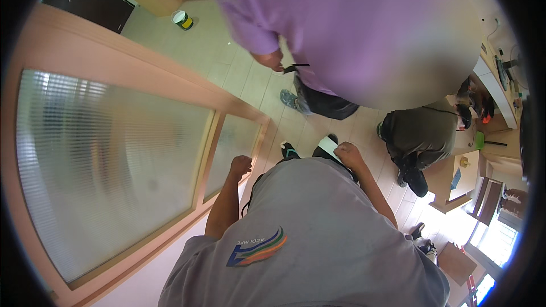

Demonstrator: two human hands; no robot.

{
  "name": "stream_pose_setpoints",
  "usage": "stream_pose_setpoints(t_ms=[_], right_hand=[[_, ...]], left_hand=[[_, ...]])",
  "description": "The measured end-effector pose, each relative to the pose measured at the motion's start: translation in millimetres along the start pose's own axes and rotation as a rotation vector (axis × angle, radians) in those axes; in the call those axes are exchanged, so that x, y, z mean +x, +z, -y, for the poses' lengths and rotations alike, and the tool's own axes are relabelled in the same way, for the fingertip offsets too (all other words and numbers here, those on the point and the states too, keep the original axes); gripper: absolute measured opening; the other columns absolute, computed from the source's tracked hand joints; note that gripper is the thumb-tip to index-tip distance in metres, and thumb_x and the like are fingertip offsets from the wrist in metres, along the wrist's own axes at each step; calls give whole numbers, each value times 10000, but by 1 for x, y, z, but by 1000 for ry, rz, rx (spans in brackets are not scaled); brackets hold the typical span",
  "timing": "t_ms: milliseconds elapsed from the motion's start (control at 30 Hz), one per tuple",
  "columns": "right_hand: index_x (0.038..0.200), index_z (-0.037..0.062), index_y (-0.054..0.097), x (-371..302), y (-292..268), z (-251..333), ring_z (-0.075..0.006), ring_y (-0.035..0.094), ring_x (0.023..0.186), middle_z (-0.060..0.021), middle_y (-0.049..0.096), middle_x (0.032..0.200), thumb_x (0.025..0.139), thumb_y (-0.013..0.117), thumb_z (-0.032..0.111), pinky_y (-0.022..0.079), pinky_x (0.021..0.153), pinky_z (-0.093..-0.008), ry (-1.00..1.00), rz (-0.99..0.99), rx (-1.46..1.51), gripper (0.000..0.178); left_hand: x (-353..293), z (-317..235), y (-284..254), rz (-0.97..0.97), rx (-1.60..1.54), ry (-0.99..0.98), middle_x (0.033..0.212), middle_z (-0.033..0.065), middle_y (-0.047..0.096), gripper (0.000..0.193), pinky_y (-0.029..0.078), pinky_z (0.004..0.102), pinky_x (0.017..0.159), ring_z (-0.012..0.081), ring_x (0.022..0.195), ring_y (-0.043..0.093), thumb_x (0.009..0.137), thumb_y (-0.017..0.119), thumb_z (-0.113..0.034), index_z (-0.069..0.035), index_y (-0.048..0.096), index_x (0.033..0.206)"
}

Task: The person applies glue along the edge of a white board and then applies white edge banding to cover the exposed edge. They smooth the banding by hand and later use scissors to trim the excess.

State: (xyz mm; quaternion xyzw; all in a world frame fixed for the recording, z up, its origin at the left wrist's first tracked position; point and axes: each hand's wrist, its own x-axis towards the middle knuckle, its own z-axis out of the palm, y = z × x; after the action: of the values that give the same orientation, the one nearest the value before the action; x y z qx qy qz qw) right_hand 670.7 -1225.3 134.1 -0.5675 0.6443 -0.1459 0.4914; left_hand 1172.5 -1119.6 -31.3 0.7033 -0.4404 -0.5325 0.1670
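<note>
My left hand is curled closed beside the wooden frame of a glazed partition, with nothing visible in it. Its fingertips are partly hidden. In front of my right thigh, my right hand is closed on the edge of a flat white piece, which looks like folded paper or cloth. A ribbed glass panel fills most of the partition on my left. Close ahead stands a person in a purple shirt, whose hand grips a thin black object.
A second person in dark trousers is bent low at the right, near a wooden cabinet. A paint bucket stands on the tiled floor at the far left. A brown board lies at the lower right.
</note>
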Motion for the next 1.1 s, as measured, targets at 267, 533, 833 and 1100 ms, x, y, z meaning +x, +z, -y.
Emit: stream_pose_setpoints(t_ms=[267,533,833,1100], right_hand=[[893,-53,697,29,-46,2,-311,665,899,-199,692,940,792,647,292,519,850,-382,1,-29,14,363],[918,-48,683,106,-123,-30,-372,649,929,-241,673,983,827,607,275,502,824,-422,-192,53,-27,344],[849,-48,654,198,-192,15,-216,595,812,-108,658,920,808,628,156,479,789,-323,-230,130,315,209],[791,-53,662,299,-163,104,-192,582,775,-110,642,848,796,602,174,468,729,-332,-244,244,152,236]], left_hand=[[-34,-59,29,-14,-319,-562,774,126,675,141,507,357,490,227,597,655,936,606,-116,5,655,884],[0,-127,66,-90,-531,-427,790,94,683,167,557,340,530,200,648,670,919,683,-164,3,679,927],[21,-202,89,-291,-302,-216,824,74,699,234,547,316,584,172,684,681,894,675,-226,-21,720,997],[-31,-119,131,-311,-514,-670,819,67,715,193,558,353,565,173,658,676,940,722,-256,-70,733,988]])
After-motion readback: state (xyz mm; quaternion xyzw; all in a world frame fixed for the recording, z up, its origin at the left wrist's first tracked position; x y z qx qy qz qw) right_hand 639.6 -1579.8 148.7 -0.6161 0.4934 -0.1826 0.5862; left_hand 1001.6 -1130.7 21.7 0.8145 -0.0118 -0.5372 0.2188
